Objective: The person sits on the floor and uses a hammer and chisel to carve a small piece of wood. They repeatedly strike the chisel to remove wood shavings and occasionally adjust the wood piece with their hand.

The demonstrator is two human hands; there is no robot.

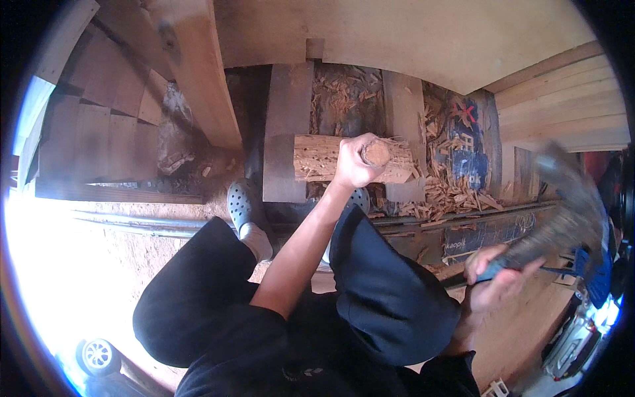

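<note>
My left hand (pixel 352 165) is wrapped round an upright piece of wood (pixel 376 153), its round end facing up, on or just above a pitted horizontal log (pixel 312 157). The log rests across two flat boards (pixel 282 112). At the right, my right hand (pixel 495 283) grips the handle of a dark tool (pixel 565 208) with a broad head, raised to the side and blurred by motion, so I cannot make out its exact shape. The bottom of the upright piece is hidden by my hand.
Wood chips (pixel 450 192) lie among the boards. A tall plank (pixel 192 73) and stacked panels (pixel 99 132) stand at the left, more timber (pixel 562 99) at upper right. Metal rails (pixel 142 223) run crosswise near my sandalled feet (pixel 241 205). A car wheel (pixel 98 354) shows at lower left.
</note>
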